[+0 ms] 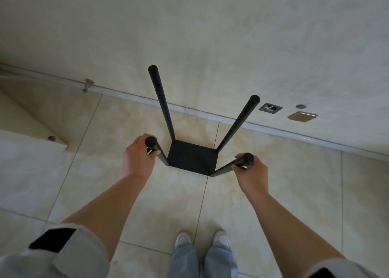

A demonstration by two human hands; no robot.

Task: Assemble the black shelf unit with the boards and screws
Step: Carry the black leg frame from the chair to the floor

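On the tiled floor (273, 193) just ahead of the person's shoes (202, 238), the black shelf unit (192, 157) stands upright by the wall: one bottom board with four poles. The left hand (136, 157) and right hand (250, 172) each curl round a near pole top. For a good step, I judge, hold both level and steady so the far poles (161, 101) stay parallel for the next board.

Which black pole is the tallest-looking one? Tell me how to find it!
Find the pale wall above the tiled floor, then the black square board below it with four round black metal poles at its corners. The far left pole rises highest against the wall. Unlike the two near poles, no hand holds it, and its top sits above the far right pole.
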